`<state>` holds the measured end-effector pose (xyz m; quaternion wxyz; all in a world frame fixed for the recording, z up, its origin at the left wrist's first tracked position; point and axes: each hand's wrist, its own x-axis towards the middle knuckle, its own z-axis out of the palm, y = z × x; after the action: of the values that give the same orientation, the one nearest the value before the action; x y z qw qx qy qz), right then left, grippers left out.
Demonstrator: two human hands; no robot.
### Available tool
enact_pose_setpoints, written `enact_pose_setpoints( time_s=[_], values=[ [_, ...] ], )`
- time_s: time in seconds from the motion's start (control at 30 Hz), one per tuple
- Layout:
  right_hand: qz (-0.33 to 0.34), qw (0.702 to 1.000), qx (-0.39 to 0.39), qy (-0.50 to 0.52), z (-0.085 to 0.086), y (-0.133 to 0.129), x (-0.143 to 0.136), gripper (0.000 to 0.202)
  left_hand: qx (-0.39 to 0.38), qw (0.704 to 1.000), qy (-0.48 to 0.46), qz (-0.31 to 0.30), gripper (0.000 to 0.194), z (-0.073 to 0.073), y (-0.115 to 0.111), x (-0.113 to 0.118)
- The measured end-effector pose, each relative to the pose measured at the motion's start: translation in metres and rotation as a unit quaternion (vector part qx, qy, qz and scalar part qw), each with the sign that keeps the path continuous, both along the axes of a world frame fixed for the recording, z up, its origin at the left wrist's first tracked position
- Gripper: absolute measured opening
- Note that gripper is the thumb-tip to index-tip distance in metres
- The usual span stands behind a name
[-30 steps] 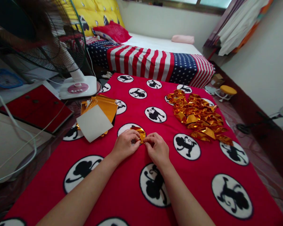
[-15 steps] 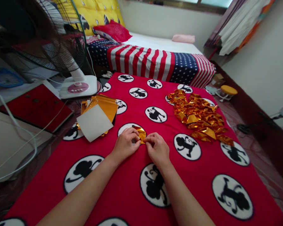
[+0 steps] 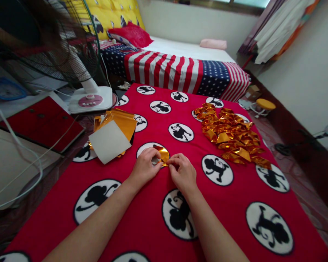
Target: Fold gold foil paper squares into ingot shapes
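Observation:
Between my two hands, low over the red cloth [image 3: 142,233], is a small piece of shiny gold foil paper [image 3: 163,154], partly folded. My left hand [image 3: 146,165] pinches its left side between thumb and fingers. On the near right corner, my right hand [image 3: 182,171] closes thumb and fingertips. The fingers cover part of the folds. Left of my hands lies a stack of gold foil sheets [image 3: 124,125], with a pale sheet [image 3: 109,142] turned face down on top. To the right sits a heap of folded gold foil pieces [image 3: 226,134].
An electric fan [image 3: 90,99] stands at the left beyond the stack, near a red panel [image 3: 43,123] and white cables. Past the table is a bed [image 3: 164,71] with a striped and starred cover. A yellow-topped stool [image 3: 265,104] is on the floor at right.
My left fingers have shifted very slightly at the foil, and a little more of its gold face shows. My right hand stays in place.

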<state>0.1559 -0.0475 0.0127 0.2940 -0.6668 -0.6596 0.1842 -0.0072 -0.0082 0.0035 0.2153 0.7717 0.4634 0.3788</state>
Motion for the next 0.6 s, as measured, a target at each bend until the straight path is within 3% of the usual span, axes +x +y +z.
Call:
enact_pose_setpoints(
  time_s=[0.6],
  values=[
    [-0.009, 1.000, -0.001, -0.011, 0.0013, -0.0009, -0.0021, 0.008, -0.024, 0.999, -0.015, -0.036, 0.018, 0.0002, 0.0041, -0.0024]
  ],
)
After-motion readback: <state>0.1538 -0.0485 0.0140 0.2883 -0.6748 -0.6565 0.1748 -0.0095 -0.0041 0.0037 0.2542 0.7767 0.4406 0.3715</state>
